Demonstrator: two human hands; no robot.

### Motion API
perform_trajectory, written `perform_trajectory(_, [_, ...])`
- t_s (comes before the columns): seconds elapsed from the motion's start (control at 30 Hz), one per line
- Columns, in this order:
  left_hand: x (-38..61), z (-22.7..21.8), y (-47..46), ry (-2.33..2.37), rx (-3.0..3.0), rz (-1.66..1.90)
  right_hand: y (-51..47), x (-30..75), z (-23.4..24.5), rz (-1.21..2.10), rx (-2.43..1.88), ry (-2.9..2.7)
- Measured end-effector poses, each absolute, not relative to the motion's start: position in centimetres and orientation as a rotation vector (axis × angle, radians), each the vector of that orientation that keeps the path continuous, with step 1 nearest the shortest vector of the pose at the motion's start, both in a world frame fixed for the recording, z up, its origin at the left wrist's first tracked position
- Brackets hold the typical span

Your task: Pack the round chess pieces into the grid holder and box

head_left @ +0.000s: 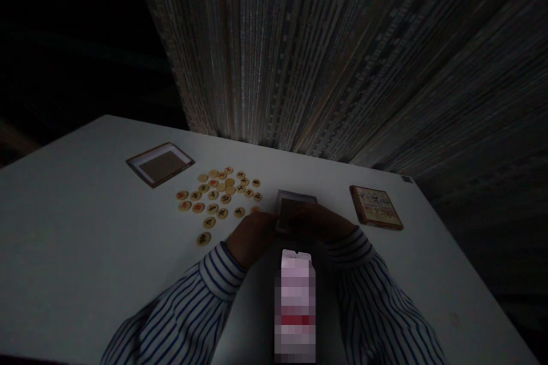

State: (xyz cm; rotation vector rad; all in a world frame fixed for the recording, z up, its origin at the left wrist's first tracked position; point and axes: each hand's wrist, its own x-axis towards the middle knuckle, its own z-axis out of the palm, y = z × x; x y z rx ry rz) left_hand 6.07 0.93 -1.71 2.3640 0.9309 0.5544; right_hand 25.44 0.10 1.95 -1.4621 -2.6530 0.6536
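Note:
My left hand (pixel 252 235) is closed on the near left corner of a small open box (pixel 295 195) with pale inner walls and a dark bottom. My right hand (pixel 321 222) reaches across the box's right side with its fingers curled over it; dim light hides the fingertips. Just left of the box lie several round wooden Chinese chess pieces (pixel 213 209), marked in red or black, some showing blank faces. One piece (pixel 256 210) is right beside my left hand.
On the white table (pixel 107 251), an open box part with a brown rim (pixel 141 177) lies far left. A closed box with a printed lid (pixel 377 207) is at right. Pleated curtains (pixel 257 57) hang behind the far edge. A partly pixelated pale object (pixel 295 285) shows between my forearms.

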Motion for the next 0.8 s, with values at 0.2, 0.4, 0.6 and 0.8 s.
perform_trajectory(0.2, [5.94, -1.62, 0.85, 0.939, 2.363, 0.520, 0.11, 25.52, 2.17, 0.708, -1.438, -2.674])
perform_trajectory(0.4, [5.97, -1.62, 0.85, 0.947, 2.372, 0.524, -0.01, 25.63, 2.08, 0.734, -1.484, -2.632])
perform_trajectory(0.6, [6.00, -1.93, 0.74, 0.974, 2.460, 0.546, -0.01, 25.68, 2.01, 0.747, -1.486, -2.624])
perform_trajectory(0.8, [5.98, -1.53, 0.73, 0.986, 2.478, 0.488, 0.01, 25.63, 2.05, 0.727, -1.509, -2.644])
